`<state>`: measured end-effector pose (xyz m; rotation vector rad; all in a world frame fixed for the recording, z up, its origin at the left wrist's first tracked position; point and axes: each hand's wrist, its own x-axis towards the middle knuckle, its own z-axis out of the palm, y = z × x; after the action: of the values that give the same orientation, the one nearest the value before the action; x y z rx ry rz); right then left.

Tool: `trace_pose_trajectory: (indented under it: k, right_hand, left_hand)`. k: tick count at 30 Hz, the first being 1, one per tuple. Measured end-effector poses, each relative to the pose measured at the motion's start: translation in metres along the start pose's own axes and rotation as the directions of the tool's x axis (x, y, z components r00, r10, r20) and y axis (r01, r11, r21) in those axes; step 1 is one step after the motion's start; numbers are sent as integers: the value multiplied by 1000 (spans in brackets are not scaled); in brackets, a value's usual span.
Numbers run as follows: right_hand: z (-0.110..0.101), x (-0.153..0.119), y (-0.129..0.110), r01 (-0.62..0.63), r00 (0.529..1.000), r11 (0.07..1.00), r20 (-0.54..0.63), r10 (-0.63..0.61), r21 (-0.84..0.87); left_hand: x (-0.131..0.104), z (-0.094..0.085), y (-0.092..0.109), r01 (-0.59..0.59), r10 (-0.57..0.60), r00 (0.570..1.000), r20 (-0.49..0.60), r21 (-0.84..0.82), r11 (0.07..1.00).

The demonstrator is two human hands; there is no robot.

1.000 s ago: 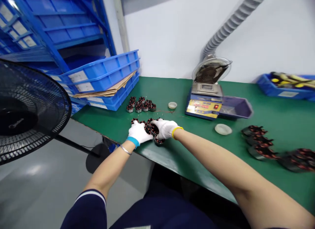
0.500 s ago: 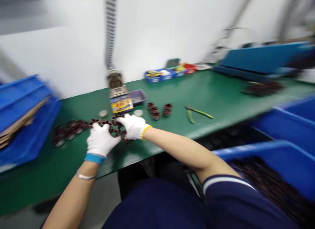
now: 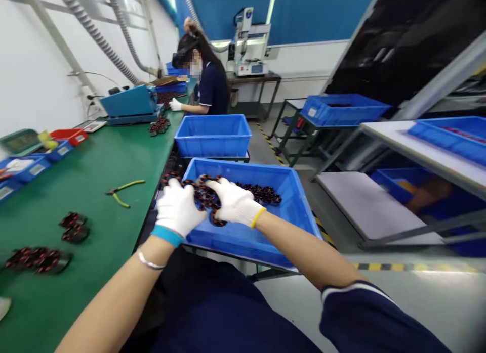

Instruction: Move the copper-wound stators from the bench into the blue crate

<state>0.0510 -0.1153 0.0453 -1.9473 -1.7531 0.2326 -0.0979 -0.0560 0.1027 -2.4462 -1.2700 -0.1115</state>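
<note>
Both my hands wear white gloves and together cup a cluster of dark motor stators with red copper windings [image 3: 203,197]. My left hand [image 3: 177,209] grips the cluster from the left, my right hand [image 3: 233,202] from the right. They hold it just above the near left part of a blue plastic bin [image 3: 292,211]. More stators [image 3: 264,193] lie in that bin behind my right hand.
A green workbench [image 3: 94,166] runs along my left, with loose stators [image 3: 74,226], green-handled cutters [image 3: 123,188] and small parts trays [image 3: 23,166]. A second blue bin [image 3: 212,135] stands behind. A co-worker [image 3: 207,77] sits farther down the bench. Grey tables and blue bins stand to the right.
I have turned to the right. My hands carried the stator cluster from the green bench to above the blue bin beside it.
</note>
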Motion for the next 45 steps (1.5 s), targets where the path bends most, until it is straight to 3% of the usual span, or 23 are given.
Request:
trace_pose_trajectory:
  k: [3,6,10,13,15,20,23,27,30,34,39,42,43,45]
  right_hand:
    - [12,-31,57,-265,957,964,110,267,-33]
    - [44,-49,96,-387,883,922,278,379,-26]
    - [96,-54,122,-443,829,890,429,360,110]
    - [120,-50,126,-483,790,871,473,389,91]
    - [125,-45,127,-504,756,864,487,436,9]
    - [118,-37,138,-587,625,791,523,579,-173]
    - [112,-37,147,-598,585,768,529,615,-230]
    - [103,-44,158,-631,524,730,549,651,-263]
    - [98,-45,165,-681,482,691,563,672,-241]
    - [101,-33,177,-724,496,650,482,723,-230]
    - [85,-30,177,-820,511,573,431,743,-15]
    - [69,-47,152,-654,600,705,379,705,-276]
    - [67,-54,142,-541,629,776,455,630,-325]
    - [69,-66,123,-365,641,888,616,458,-281]
  left_hand:
    - [27,29,55,-193,228,959,168,-200,961]
    - [40,62,88,-286,375,813,445,-254,924]
    - [46,108,102,-329,416,609,675,-262,907]
    - [48,136,103,-293,436,506,745,-326,899]
    - [51,149,103,-281,448,473,759,-352,893]
    - [62,169,101,-306,502,464,730,-400,864]
    - [70,171,98,-271,497,461,735,-417,867]
    - [76,169,93,-202,512,509,692,-483,852]
    - [78,167,89,-198,522,510,684,-497,845]
    - [78,165,87,-194,539,492,684,-517,834]
    - [82,162,82,-153,554,472,686,-555,818]
    - [87,157,76,-142,536,524,662,-552,822]
    - [89,156,75,-138,522,548,653,-545,827]
    - [92,153,72,-128,498,595,631,-537,834]
